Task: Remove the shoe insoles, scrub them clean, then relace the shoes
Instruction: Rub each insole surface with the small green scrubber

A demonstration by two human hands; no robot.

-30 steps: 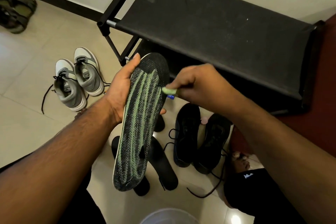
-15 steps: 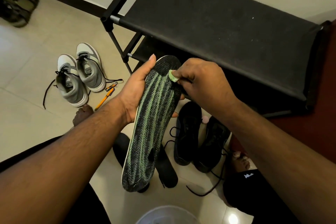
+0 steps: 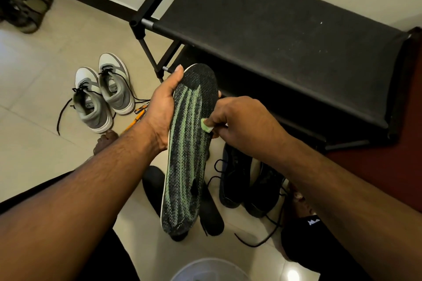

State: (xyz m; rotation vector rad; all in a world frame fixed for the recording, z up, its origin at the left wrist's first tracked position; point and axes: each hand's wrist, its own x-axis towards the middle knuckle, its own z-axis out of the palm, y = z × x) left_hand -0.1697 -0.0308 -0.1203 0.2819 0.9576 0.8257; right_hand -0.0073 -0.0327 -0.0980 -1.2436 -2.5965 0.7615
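My left hand [image 3: 162, 107] grips a black insole with green stripes [image 3: 187, 150] by its upper left edge, holding it upright above the floor. My right hand [image 3: 237, 121] pinches a small pale-green scrubbing brush [image 3: 206, 127] and presses it against the insole's right edge, about a third of the way down. Two black insoles [image 3: 211, 210] lie on the tiles beneath. A pair of black shoes [image 3: 249, 180] with loose laces stands just to the right of them.
A black fabric shoe rack [image 3: 274, 36] stands against the wall ahead. Grey-and-white sneakers [image 3: 102, 96] sit on the floor at left, an orange pen [image 3: 134, 121] beside them. Dark sandals [image 3: 22, 4] lie far left. A pale basin rim [image 3: 210, 269] shows at the bottom.
My right hand has slid the brush down from the insole's toe end to its right edge, mid-upper part. The insole stays held in my left hand.
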